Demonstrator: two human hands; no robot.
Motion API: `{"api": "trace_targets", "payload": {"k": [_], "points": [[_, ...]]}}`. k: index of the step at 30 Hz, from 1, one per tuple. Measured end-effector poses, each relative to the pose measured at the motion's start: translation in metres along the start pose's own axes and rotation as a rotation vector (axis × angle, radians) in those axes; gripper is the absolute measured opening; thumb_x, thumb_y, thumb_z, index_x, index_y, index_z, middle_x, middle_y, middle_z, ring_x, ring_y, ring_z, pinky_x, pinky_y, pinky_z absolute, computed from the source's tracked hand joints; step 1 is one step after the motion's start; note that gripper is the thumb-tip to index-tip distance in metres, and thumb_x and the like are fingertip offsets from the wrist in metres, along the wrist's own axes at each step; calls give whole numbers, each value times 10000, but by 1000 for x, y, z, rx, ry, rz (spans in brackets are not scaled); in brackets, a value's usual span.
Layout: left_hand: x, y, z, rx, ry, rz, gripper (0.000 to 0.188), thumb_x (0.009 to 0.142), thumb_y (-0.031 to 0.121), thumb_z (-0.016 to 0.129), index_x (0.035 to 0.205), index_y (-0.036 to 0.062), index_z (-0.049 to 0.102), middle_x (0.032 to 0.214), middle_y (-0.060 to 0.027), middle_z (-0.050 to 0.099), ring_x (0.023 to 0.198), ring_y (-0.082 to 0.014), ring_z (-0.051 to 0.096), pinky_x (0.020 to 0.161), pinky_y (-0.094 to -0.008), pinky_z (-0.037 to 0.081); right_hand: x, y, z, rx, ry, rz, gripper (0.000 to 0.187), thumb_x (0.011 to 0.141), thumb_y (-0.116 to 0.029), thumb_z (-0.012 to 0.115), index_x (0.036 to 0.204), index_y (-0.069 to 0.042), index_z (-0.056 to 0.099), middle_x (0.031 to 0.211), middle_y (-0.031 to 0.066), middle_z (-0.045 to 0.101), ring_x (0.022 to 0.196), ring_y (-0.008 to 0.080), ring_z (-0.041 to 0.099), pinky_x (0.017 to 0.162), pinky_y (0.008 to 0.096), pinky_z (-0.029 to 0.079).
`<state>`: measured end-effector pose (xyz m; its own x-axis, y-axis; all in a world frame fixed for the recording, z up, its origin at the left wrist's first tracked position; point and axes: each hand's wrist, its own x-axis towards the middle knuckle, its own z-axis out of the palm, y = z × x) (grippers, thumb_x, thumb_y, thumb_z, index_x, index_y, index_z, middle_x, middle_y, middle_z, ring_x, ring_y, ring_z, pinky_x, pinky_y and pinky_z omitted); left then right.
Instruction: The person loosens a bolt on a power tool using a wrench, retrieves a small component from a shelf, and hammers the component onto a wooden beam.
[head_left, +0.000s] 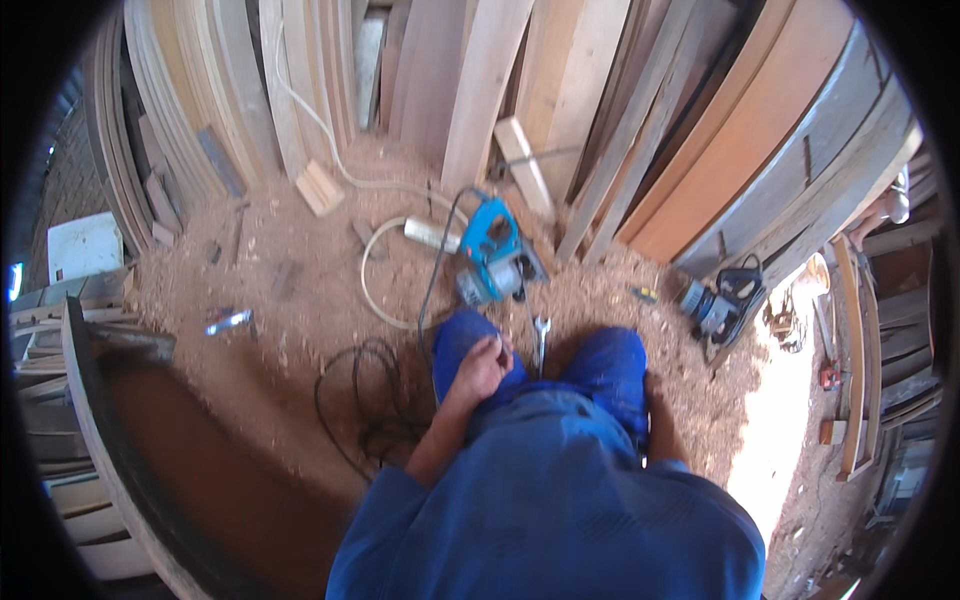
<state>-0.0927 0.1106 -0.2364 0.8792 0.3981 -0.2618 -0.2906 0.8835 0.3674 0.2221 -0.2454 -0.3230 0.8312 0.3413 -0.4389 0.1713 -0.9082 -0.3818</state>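
Note:
My left hand [484, 370] is closed in front of my left knee, fingers pinched together. What it holds, if anything, is too small to make out. My right hand [656, 392] hangs along the outer side of my right leg, its fingers hidden. Just beyond my knees a teal handheld power saw [492, 262] lies on the sawdust-covered ground, a dark cord running from it. Between my knees there is a metal wrench [541, 338]. A second power tool, grey-blue and black [716, 306], sits to the right of my right knee.
Tall wooden boards [480, 90] lean along the far side. Loops of black cable [375, 400] lie left of me, and a pale cord [366, 270] curls past a white cylinder [430, 235]. Small wood blocks [319, 188] lie farther off. A wooden frame [855, 360] stands right.

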Motion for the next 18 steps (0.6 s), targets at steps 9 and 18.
{"api": "trace_targets", "payload": {"k": [9, 18], "points": [[-16, 0, -2, 143, 34, -58, 185, 963, 204, 565, 1061, 54, 610, 933, -54, 635, 804, -174, 611, 748, -318, 508, -43, -52, 4, 338, 159, 57, 321, 887, -315, 529, 920, -43, 695, 905, 205, 698, 927, 382, 666, 795, 428, 523], [-11, 6, 21, 142, 146, -142, 156, 972, 208, 551, 1013, 69, 609, 927, -55, 628, 833, -190, 605, 763, -325, 512, -80, -169, -70, 206, -37, -265, 370, 868, -315, 575, 1070, -14, 651, 1017, 231, 663, 990, 377, 630, 851, 417, 480]]}}
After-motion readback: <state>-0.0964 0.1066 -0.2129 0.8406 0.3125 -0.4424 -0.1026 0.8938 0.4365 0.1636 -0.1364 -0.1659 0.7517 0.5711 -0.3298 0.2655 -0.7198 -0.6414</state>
